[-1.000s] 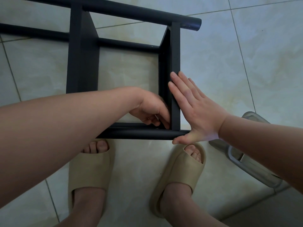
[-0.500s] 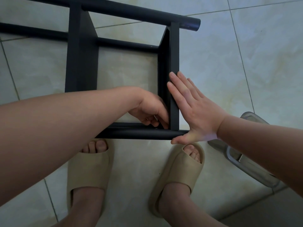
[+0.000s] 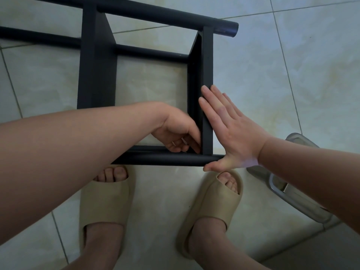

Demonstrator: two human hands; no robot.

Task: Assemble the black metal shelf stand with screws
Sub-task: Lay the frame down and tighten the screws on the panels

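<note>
The black metal shelf stand point(image 3: 97, 75) lies on its side on the tiled floor, two flat panels joined by round tubes. My left hand point(image 3: 179, 131) reaches inside the frame. Its curled fingers pinch at the inner corner where the right panel point(image 3: 207, 65) meets the near tube point(image 3: 165, 159). What they pinch is small and mostly hidden, seemingly a screw. My right hand point(image 3: 229, 129) lies flat with straight fingers against the outer face of the right panel, its thumb at the near tube's end.
My feet in beige sandals point(image 3: 105, 201) point(image 3: 214, 201) stand just below the near tube. A clear plastic container point(image 3: 292, 193) lies on the floor at the right, partly under my right forearm. The far tube point(image 3: 165, 14) juts out to the upper right.
My left fingers have shifted slightly at the corner. The right hand and the stand have stayed in place.
</note>
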